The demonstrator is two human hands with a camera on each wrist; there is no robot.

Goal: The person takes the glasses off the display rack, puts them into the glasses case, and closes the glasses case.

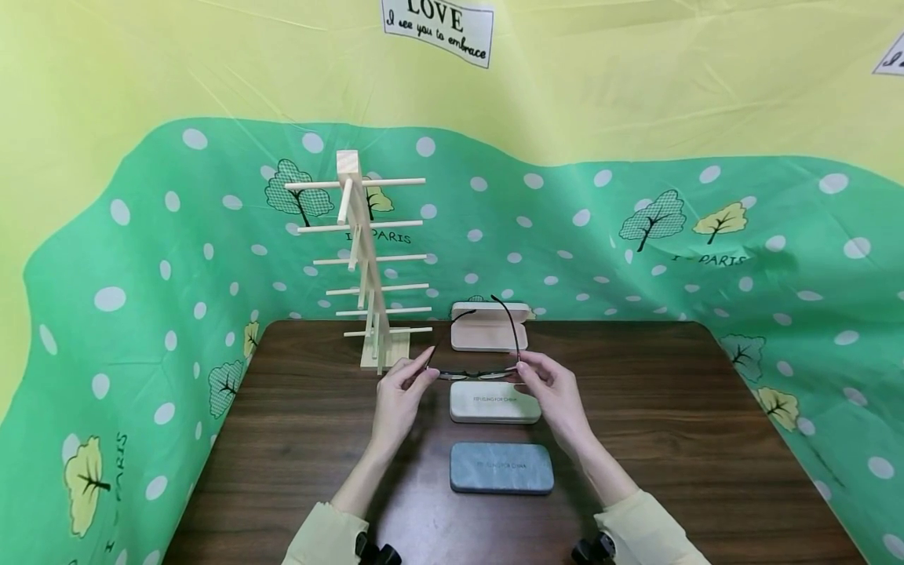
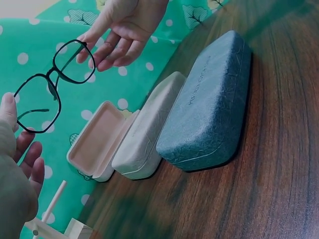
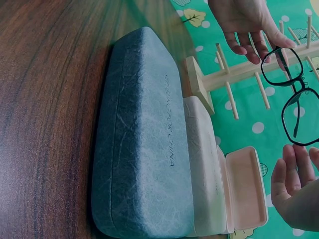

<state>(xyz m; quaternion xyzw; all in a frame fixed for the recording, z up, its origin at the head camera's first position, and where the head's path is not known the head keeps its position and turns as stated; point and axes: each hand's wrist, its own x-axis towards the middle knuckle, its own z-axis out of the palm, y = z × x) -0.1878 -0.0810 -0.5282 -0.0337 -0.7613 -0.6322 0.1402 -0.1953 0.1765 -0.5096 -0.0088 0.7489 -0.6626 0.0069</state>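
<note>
A pair of black-framed glasses (image 1: 478,375) is held up above the table between both hands, its temples unfolded and pointing away. My left hand (image 1: 399,399) pinches the left end of the frame between thumb and fingers. At the opposite end, my right hand (image 1: 558,397) pinches the frame near the hinge. Both clear lenses show in the left wrist view, joined by the black bridge (image 2: 51,72). Just below the glasses in the head view lies a closed whitish glasses case (image 1: 494,402). Behind them stands an open case (image 1: 483,337) with a pinkish lining.
A closed blue-grey glasses case (image 1: 501,468) lies nearest me on the dark wooden table (image 1: 706,439). Back left of the hands rises a wooden stand (image 1: 370,276) with several pegs sticking out sideways. A green and yellow patterned cloth (image 1: 565,204) hangs around the table.
</note>
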